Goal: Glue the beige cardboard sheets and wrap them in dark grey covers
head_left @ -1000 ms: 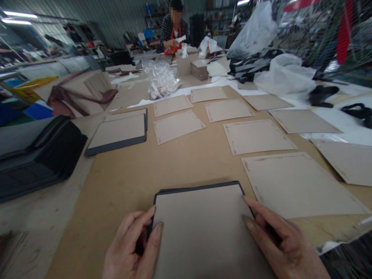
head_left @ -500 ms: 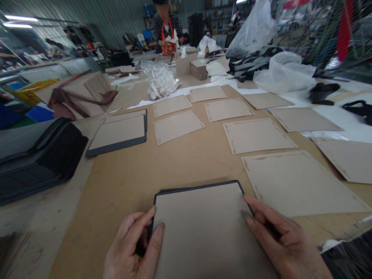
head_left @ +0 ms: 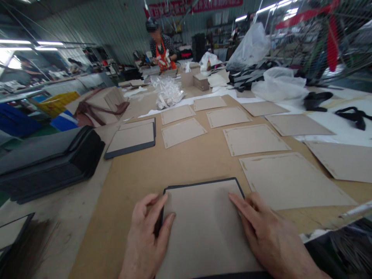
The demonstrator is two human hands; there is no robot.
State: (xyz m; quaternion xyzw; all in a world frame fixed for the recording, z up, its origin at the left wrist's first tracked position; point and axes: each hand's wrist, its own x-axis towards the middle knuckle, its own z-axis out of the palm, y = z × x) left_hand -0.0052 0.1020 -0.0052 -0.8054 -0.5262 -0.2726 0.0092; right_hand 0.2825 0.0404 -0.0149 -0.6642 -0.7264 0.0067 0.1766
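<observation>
Now we have both hands down on a grey cardboard panel with a dark wrapped edge [head_left: 203, 221], which lies flat on the brown tabletop [head_left: 139, 174] at the near middle, right in front of us. Our left hand [head_left: 147, 236] sits at the panel's left edge, thumb laid on the grey face and the fingers lying along the dark border, loosely spread and pressing rather than pinching. Our right hand [head_left: 269, 236] lies flat on the panel's right side, fingers stretched out together and pointing toward the far left, the fingertips resting on the grey face near the far right corner.

Just beside the panel on the right lies a large pale grey cardboard sheet with glue-stained margins [head_left: 290, 180], close to it but not touching as far as we can tell. Farther off, more such sheets run in rows toward the far side, among them one at the middle [head_left: 254, 139] and one at the far left of the group [head_left: 183, 131]. At the left middle sits a second finished panel with a dark edge [head_left: 132, 138], well apart from ours. A thick stack of black folded covers [head_left: 49, 162] lies on the left of the tabletop. Near the far end we see a crumpled pile of clear plastic wrapping [head_left: 168, 93], and behind it a person in an orange apron [head_left: 161, 48] stands at work
</observation>
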